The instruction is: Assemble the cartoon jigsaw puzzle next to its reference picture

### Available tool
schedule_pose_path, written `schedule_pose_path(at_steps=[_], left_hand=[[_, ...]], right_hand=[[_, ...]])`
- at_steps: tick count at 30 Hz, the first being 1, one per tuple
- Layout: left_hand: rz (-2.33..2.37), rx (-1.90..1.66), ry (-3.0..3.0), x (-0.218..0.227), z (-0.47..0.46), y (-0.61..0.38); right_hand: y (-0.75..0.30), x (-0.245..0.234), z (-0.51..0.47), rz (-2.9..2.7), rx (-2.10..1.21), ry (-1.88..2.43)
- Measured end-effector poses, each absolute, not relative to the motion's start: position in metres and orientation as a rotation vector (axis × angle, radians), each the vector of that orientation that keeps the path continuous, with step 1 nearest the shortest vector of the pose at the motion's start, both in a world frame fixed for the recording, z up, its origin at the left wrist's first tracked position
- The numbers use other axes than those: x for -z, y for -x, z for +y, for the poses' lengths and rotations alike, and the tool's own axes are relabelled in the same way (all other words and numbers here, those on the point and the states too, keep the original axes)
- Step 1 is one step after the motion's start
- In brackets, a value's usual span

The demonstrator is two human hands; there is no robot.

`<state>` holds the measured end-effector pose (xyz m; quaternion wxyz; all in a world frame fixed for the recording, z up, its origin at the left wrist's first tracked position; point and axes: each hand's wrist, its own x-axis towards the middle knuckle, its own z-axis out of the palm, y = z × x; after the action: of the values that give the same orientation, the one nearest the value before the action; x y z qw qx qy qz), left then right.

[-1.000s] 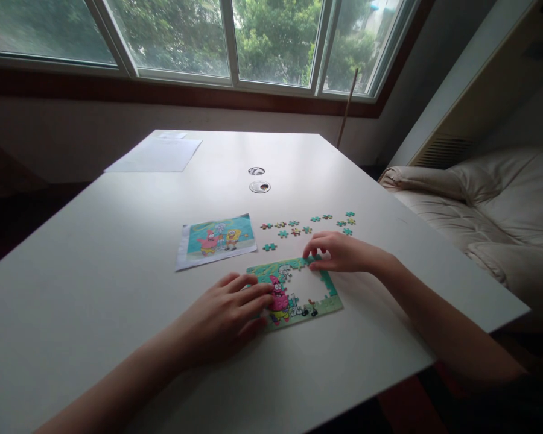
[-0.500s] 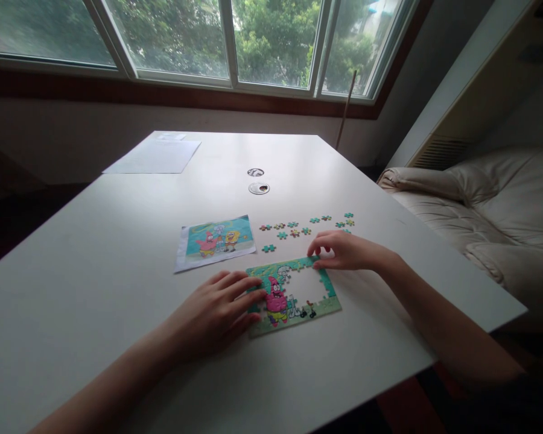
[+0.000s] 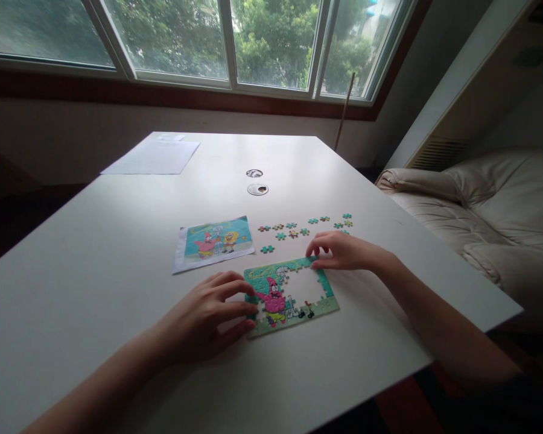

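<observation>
A partly filled jigsaw puzzle (image 3: 276, 301) lies flat, showing a pink starfish character at its left and a large gap in its right half. Along its left edge rest the fingertips of my left hand (image 3: 215, 310), the fingers spread apart. My right hand (image 3: 337, 250) bends over the upper right border, with thumb and curled fingers closed about that edge. Any small piece under those fingertips is hidden. Beyond the puzzle several loose jigsaw pieces (image 3: 292, 234) are scattered. A printed reference picture (image 3: 217, 240) of the cartoon lies to the upper left.
The white table (image 3: 95, 271) carries white sheets (image 3: 151, 158) at its far left. Two round cable-hole fittings, the nearer one a metal ring (image 3: 257, 189), sit mid-table. A cream sofa (image 3: 470, 211) stands at the right, near a thin stick (image 3: 345, 108) under the window.
My left hand has slid back a little to the left, uncovering more of the starfish's arm and the puzzle's left edge. My right hand stays at the upper right border.
</observation>
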<state>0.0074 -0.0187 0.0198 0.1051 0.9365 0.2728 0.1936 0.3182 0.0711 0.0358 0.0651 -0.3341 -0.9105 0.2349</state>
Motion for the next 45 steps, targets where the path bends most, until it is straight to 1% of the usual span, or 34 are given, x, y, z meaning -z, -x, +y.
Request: schedule_pose_path(at_steps=[15, 19, 21, 29, 33, 45], left_hand=[[0.78, -0.549, -2.722, -0.021, -0.02, -0.008], [0.81, -0.557, -2.726, -0.018, -0.019, -0.006], [0.837, -0.567, -2.739, -0.016, -0.018, -0.005], [0.858, -0.617, -2.813, -0.013, -0.014, -0.001], [0.844, -0.616, -2.825, -0.013, -0.014, -0.001], [0.804, -0.6, -2.821, -0.016, -0.015, -0.002]], right_hand=[[-0.318, -0.035, 0.071, -2.744, -0.703, 1.01], [-0.322, -0.036, 0.075, -2.69, -0.775, 1.006], [-0.332, -0.035, 0.083, -2.61, -0.748, 1.066], [-0.403, -0.029, 0.121, -2.272, -0.354, 1.639], [-0.426, -0.03, 0.126, -2.161, -0.275, 1.823], [-0.433, -0.026, 0.128, -2.147, -0.286, 1.887]])
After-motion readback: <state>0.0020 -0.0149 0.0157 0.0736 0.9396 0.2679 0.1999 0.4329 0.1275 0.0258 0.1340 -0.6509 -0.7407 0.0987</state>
